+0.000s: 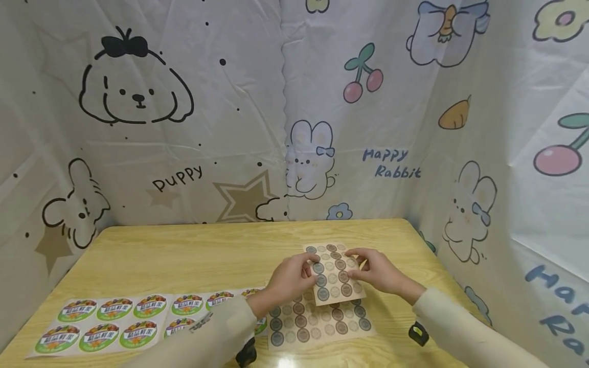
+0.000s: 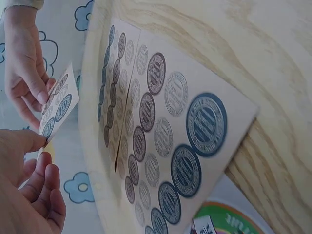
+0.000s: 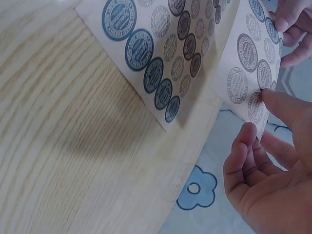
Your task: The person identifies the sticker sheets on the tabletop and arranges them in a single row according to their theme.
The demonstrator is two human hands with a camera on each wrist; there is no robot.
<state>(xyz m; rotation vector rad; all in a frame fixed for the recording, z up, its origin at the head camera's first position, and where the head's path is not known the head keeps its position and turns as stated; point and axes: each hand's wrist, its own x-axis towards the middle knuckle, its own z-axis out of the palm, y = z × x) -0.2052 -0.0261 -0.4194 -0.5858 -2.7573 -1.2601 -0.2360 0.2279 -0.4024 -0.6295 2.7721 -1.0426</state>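
Observation:
A tan sticker sheet [image 1: 332, 276] with rows of round blue, brown and pale stickers is held up, tilted, above the table. My left hand [image 1: 291, 278] pinches its left edge between thumb and fingers. On the opposite edge my right hand [image 1: 379, 271] pinches it the same way; in the right wrist view the right thumb lies on the face of the sheet [image 3: 239, 73]. Beneath, more tan sheets [image 1: 317, 332] with the same round stickers lie on the table, partly hidden by the held one. The left wrist view shows those lying sheets [image 2: 165, 126] close up.
White sheets [image 1: 108, 324] with large fruit-printed oval stickers lie at the left of the wooden table [image 1: 193, 255], partly under my left sleeve. A printed cloth [image 1: 239, 102] with puppies, rabbits and cherries hangs behind and along the sides.

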